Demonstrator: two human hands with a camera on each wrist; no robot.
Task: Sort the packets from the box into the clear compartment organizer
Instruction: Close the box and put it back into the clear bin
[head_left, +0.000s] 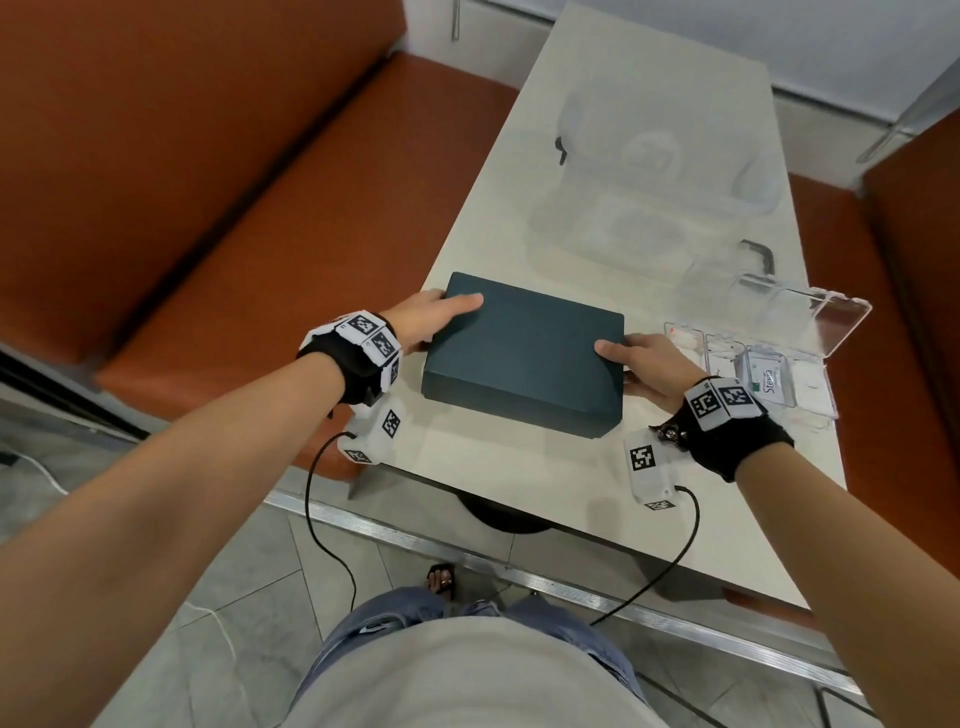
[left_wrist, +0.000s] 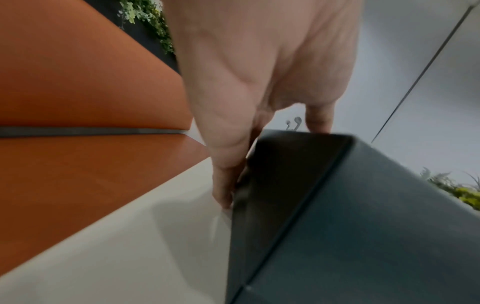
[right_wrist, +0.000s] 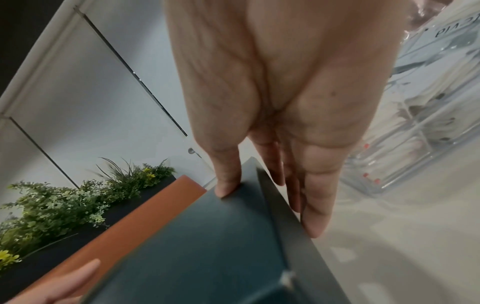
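So the box (head_left: 524, 358) sits shut at the near end of the table (head_left: 519, 478), right in front of the person, and the organizer (head_left: 748, 364) is just beside it on the right with its lid (head_left: 810, 322) flipped open. My guess is that's on purpose: once the box is open, every packet only has to travel a short hop sideways. There's already a Stevia packet (head_left: 768, 382) in one compartment, plus something white and reddish in the ones next to it that I can't make out. The packets in the box can't be seen at all, since the lid's still on.

The left hand (head_left: 431, 319) holds the far left corner, thumb lying flat on top, fingers (left_wrist: 223, 189) running down the side wall to the table. The right hand (head_left: 647, 371) does the same on the right edge: thumb tip pressed on the top, fingers (right_wrist: 315, 214) straight down the side. So both hands are clamping the box between thumb and fingers, spread fairly wide, not fists.

Looks to me like the setup for lifting the lid off evenly with both hands. Sorting proper hasn't started from this box.
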